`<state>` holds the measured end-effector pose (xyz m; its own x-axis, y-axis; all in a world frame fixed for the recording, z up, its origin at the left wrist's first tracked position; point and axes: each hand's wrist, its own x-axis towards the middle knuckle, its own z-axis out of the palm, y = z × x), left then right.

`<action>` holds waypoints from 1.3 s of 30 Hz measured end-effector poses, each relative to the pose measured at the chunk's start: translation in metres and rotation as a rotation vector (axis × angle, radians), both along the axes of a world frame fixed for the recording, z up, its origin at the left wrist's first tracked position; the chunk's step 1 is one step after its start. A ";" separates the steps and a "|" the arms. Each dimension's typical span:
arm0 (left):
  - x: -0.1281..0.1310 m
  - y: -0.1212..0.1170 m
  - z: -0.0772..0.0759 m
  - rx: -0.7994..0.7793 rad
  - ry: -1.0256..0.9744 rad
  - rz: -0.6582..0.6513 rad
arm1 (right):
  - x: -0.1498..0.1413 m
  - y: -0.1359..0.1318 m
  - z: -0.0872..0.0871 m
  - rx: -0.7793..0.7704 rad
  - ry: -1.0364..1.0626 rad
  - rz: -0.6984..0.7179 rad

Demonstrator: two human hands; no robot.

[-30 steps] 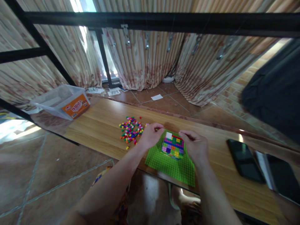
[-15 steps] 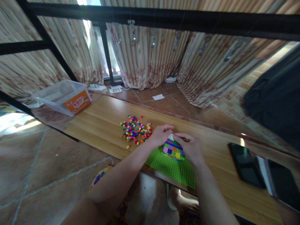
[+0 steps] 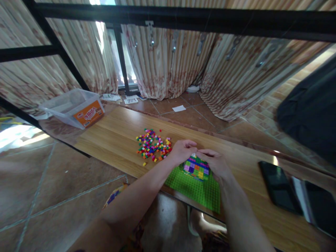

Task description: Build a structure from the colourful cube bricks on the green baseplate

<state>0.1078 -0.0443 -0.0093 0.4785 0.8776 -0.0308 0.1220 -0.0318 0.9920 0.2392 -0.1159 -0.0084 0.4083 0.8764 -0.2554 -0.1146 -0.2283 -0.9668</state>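
Note:
A small model of colourful building bricks (image 3: 196, 168) stands on a green studded baseplate (image 3: 193, 189) near the table's front edge. My left hand (image 3: 183, 152) reaches over its left side, fingers closed at the top. From the right, my right hand (image 3: 214, 161) meets it there with thumb and forefinger pinched together. A white brick (image 3: 193, 154) shows between the fingertips of both hands at the top of the model. My fingers hide the rest of the top. Left of my left hand lies a pile of loose coloured bricks (image 3: 152, 145).
The wooden table (image 3: 115, 127) carries a clear plastic box (image 3: 70, 108) with an orange label at its far left. A black phone or tablet (image 3: 279, 187) and a dark flat item (image 3: 319, 203) lie at the right. A dark rail (image 3: 183, 21) crosses above.
My fingertips have closed in over the top of the model, covering more of the white part. The whole view has shifted slightly.

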 end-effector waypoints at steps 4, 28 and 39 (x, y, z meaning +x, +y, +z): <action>0.002 -0.001 -0.001 -0.003 -0.002 0.027 | 0.001 0.001 0.002 -0.009 0.035 -0.007; -0.071 0.048 0.014 0.184 0.350 0.219 | 0.017 -0.011 -0.005 0.191 -0.020 -0.224; -0.102 0.040 0.017 0.456 0.882 0.087 | 0.009 -0.016 -0.002 0.101 0.014 -0.272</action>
